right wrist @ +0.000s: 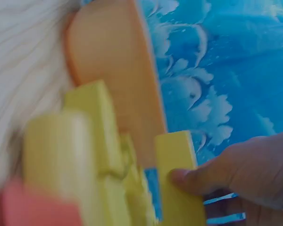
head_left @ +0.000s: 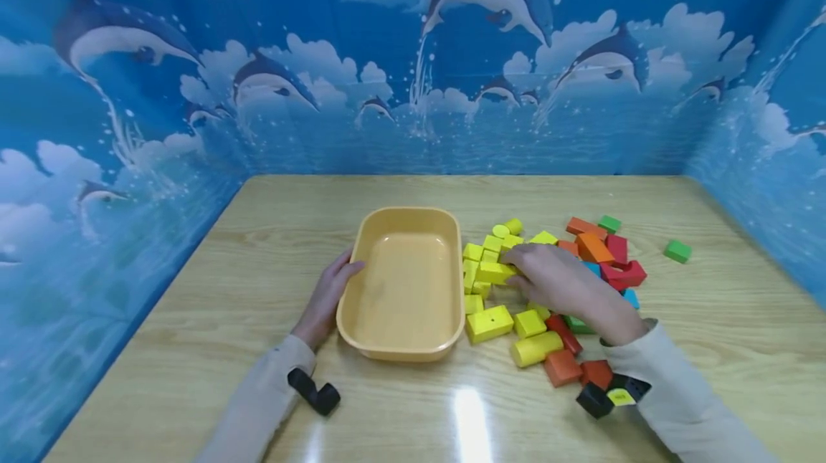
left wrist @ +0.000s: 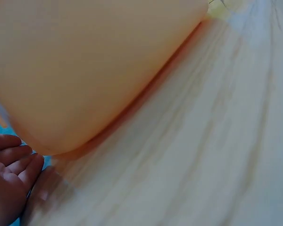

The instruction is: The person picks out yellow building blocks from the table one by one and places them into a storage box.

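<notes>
A pale orange plastic basin point(head_left: 403, 291) sits on the table in the middle of the head view, with nothing inside it. At its left side my left hand point(head_left: 328, 294) grips the rim, the thumb over the edge and the fingers outside; part of these fingers shows low in the left wrist view beside the basin wall point(left wrist: 94, 75). My right hand point(head_left: 551, 277) is over the block pile right of the basin. Between its thumb and fingers it pinches a yellow rectangular block point(right wrist: 173, 150), raised beside other yellow blocks in the right wrist view.
Several yellow blocks point(head_left: 489, 323) and a yellow cylinder point(head_left: 537, 349) lie against and near the basin's right side. Beyond them are orange blocks point(head_left: 594, 248), red blocks point(head_left: 622, 274) and blue pieces. A green block point(head_left: 677, 251) lies apart at right. Dolphin-printed curtains surround the table.
</notes>
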Demonstrator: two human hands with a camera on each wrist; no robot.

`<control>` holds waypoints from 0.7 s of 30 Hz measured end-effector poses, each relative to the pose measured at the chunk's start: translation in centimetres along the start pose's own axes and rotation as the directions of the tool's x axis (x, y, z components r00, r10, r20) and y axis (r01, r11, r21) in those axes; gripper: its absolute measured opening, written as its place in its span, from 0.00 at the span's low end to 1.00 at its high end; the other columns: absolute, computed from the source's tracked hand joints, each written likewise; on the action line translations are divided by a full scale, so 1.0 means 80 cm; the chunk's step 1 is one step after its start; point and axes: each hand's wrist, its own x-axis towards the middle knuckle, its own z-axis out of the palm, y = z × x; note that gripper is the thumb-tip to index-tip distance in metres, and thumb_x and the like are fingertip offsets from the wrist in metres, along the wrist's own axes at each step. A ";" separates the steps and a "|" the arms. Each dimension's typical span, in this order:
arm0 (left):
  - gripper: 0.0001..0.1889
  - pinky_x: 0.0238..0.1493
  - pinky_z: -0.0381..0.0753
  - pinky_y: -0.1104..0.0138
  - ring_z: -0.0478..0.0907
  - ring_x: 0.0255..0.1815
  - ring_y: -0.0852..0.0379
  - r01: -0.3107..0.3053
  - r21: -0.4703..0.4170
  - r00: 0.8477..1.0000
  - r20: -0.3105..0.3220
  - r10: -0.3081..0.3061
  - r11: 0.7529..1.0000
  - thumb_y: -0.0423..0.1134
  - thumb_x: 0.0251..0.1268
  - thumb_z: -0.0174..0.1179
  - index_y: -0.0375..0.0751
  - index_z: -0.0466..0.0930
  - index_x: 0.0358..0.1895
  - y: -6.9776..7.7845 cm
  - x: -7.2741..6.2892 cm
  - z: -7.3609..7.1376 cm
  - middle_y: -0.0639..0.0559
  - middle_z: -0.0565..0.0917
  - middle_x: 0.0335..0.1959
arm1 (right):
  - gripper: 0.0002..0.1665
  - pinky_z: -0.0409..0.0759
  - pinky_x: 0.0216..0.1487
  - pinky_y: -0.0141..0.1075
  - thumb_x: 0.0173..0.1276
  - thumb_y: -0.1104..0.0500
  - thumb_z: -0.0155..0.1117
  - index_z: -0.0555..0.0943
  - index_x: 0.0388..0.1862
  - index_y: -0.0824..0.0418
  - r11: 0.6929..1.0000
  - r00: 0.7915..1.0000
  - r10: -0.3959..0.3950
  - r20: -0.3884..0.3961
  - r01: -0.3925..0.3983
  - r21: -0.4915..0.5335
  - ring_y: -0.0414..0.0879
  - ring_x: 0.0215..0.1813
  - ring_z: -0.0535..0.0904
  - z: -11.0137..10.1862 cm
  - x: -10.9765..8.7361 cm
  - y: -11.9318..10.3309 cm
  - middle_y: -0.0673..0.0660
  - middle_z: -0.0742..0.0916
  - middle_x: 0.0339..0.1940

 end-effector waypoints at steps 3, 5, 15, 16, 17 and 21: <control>0.29 0.63 0.70 0.57 0.72 0.62 0.43 0.006 0.022 1.000 -0.015 -0.006 1.000 0.42 0.71 0.46 0.38 0.58 0.74 0.000 0.000 0.000 0.36 0.69 0.67 | 0.15 0.82 0.41 0.39 0.66 0.61 0.64 0.80 0.50 0.63 0.997 0.997 -0.043 -0.067 0.047 0.054 0.45 0.38 0.78 0.000 0.008 -0.023 0.55 0.84 0.42; 0.29 0.62 0.71 0.57 0.72 0.61 0.43 0.012 0.039 1.000 -0.023 -0.011 0.999 0.42 0.72 0.46 0.39 0.58 0.74 0.001 -0.001 -0.001 0.36 0.69 0.67 | 0.17 0.81 0.44 0.39 0.67 0.59 0.63 0.79 0.53 0.63 0.994 0.993 -0.077 -0.092 0.083 0.066 0.45 0.42 0.79 0.004 0.015 -0.049 0.54 0.85 0.45; 0.29 0.59 0.74 0.61 0.73 0.60 0.45 0.034 0.037 0.999 -0.002 -0.034 0.999 0.42 0.71 0.45 0.39 0.58 0.74 0.002 -0.003 -0.004 0.35 0.71 0.65 | 0.09 0.78 0.29 0.35 0.68 0.54 0.62 0.81 0.37 0.58 0.957 0.955 -0.287 -0.082 0.282 -0.068 0.43 0.30 0.78 0.048 0.064 -0.162 0.50 0.83 0.29; 0.29 0.58 0.75 0.62 0.74 0.60 0.46 0.034 0.032 0.999 0.003 -0.035 0.999 0.42 0.72 0.44 0.39 0.59 0.74 0.001 -0.004 -0.003 0.35 0.71 0.65 | 0.08 0.77 0.27 0.34 0.68 0.54 0.61 0.81 0.35 0.57 0.959 0.958 -0.282 -0.058 0.279 -0.049 0.42 0.28 0.77 0.053 0.067 -0.165 0.48 0.82 0.27; 0.29 0.57 0.76 0.63 0.74 0.59 0.47 0.033 0.028 0.999 0.008 -0.033 0.999 0.42 0.72 0.44 0.38 0.59 0.73 0.001 -0.004 -0.003 0.34 0.71 0.65 | 0.08 0.75 0.26 0.33 0.69 0.54 0.59 0.80 0.33 0.56 0.960 0.960 -0.279 -0.034 0.278 -0.020 0.41 0.27 0.76 0.058 0.070 -0.168 0.47 0.80 0.25; 0.27 0.53 0.77 0.66 0.76 0.56 0.49 0.019 0.018 1.000 0.012 -0.019 1.000 0.40 0.71 0.44 0.36 0.62 0.71 0.002 -0.002 0.000 0.33 0.72 0.63 | 0.16 0.70 0.27 0.29 0.74 0.56 0.52 0.76 0.24 0.53 0.937 0.947 -0.313 0.067 0.297 0.183 0.37 0.23 0.70 0.073 0.077 -0.165 0.44 0.74 0.18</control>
